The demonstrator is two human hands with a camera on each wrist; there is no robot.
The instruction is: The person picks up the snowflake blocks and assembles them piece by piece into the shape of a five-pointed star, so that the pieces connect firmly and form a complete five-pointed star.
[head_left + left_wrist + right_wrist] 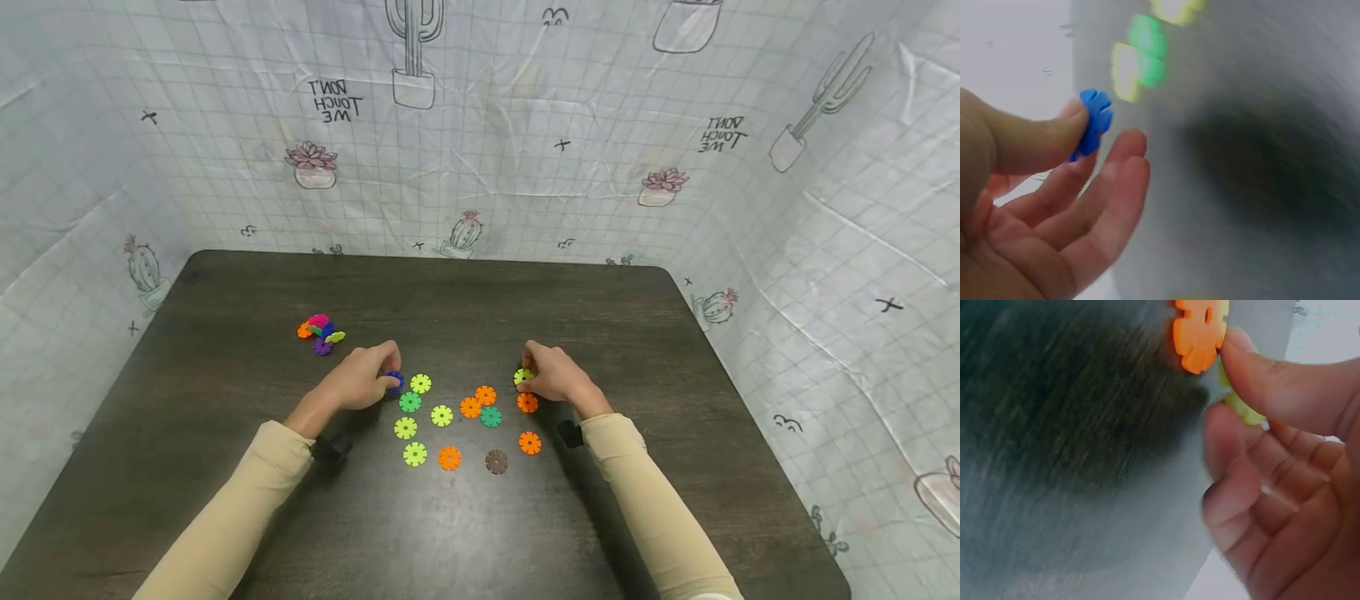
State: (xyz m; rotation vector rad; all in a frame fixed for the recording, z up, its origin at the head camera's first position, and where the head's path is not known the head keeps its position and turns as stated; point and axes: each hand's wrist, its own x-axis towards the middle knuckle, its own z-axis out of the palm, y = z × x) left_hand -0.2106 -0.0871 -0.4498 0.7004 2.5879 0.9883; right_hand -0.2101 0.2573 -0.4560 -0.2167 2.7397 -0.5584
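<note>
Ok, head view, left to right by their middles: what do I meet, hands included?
Mixed disc pile, left hand, blue disc it pinches, nearest yellow-green disc, nearest orange disc, brown disc, yellow-green disc in the right fingertips, right hand. Discs overlapping sideways are left out.

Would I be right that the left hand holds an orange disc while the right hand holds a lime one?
No, the left hand holds a blue disc, as the left wrist view shows; the right hand holds a lime disc.
</note>
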